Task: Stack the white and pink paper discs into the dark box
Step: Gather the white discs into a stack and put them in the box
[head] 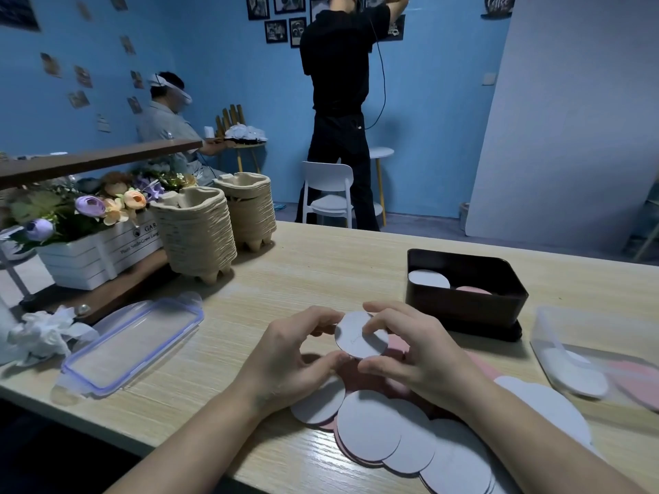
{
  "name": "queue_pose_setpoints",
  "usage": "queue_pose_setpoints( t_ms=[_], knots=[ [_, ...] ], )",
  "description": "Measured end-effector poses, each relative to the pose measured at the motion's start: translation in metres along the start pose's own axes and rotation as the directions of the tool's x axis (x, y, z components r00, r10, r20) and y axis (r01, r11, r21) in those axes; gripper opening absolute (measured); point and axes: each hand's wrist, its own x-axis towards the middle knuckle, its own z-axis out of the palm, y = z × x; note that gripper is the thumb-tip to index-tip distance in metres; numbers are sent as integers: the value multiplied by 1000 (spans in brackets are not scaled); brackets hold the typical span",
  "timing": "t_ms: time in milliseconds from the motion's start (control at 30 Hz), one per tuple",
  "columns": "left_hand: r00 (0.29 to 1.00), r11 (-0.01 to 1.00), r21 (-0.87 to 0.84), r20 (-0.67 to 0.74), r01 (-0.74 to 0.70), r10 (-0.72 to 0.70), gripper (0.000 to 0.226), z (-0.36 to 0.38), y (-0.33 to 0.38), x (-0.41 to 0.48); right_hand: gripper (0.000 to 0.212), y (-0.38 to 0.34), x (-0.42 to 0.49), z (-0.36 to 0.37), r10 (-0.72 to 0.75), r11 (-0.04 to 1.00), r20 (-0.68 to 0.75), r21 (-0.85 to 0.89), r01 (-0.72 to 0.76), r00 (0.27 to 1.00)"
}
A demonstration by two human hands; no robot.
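Both hands hold one white paper disc just above the table, in front of the dark box. My left hand pinches its left edge. My right hand pinches its right side, thumb on top. The dark box stands at the right of the table's middle, with a white disc and a pink disc inside. A spread of white and pink discs lies on the table under my wrists; pink ones show beneath my hands.
A clear lid with a blue rim lies at the left. A clear container with discs stands at the right. Two stacks of pulp trays, a flower box and crumpled tissue sit at the left. Two people are behind the table.
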Motion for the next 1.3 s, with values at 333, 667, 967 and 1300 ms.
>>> queue_pose_setpoints(
  t_ms=[333, 667, 967, 1300],
  knots=[
    [991, 999, -3, 125, 51, -50, 41, -1, 0, -1, 31, -3, -2, -11, 4, 1000, 122, -31, -1, 993],
    [971, 990, 71, 195, 126, -137, 21, -4, -1, -4, 58, -4, -5, -15, 49, 997, 166, -63, -39, 985],
    [909, 985, 55, 380, 166, -174, 48, -24, -1, -18, 52, -5, -8, -18, 72, 994, 190, -91, -56, 979],
    [934, 967, 187, 282, 171, -220, 47, -15, -17, -19, 53, -6, -6, -18, 69, 995, 168, -89, -54, 983]
  ],
)
